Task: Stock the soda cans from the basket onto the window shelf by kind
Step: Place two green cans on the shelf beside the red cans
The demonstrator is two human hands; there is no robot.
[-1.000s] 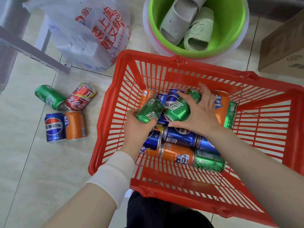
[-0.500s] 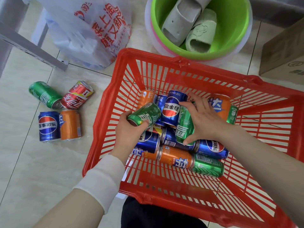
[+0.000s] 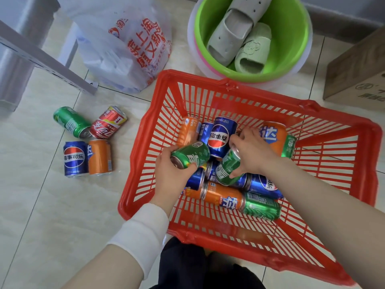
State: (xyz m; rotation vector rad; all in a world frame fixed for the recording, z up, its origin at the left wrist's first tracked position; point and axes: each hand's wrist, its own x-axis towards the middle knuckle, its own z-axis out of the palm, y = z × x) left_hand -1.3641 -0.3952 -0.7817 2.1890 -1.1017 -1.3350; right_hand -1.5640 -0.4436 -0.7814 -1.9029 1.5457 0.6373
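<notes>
The left hand (image 3: 171,176) is curled round a green can (image 3: 192,155) near the left wall of the red basket (image 3: 371,163) — the right hand (image 3: 255,152) grips a second green can (image 3: 228,168) mid-pile (blue and orange cans (image 3: 221,136) lie beneath). Four loose cans (image 3: 99,157) sit on the floor (image 3: 41,205) beside the basket's left edge.

the floor (image 3: 41,205) is pale cream glossy tile with thin dark grout lines, and soft even light leaves a faint sheen on it. at upper left a grey perforated metal rail (image 3: 41,59) slants across. beside it slumps a white plastic bag (image 3: 125,49) with red print. a green basin (image 3: 291,38), nested in pink and white ones, holds a grey slipper (image 3: 231,30) and a pale green slipper (image 3: 253,51). a cardboard box (image 3: 358,69) stands at the right, below a dark grey wall strip (image 3: 343,15).
</notes>
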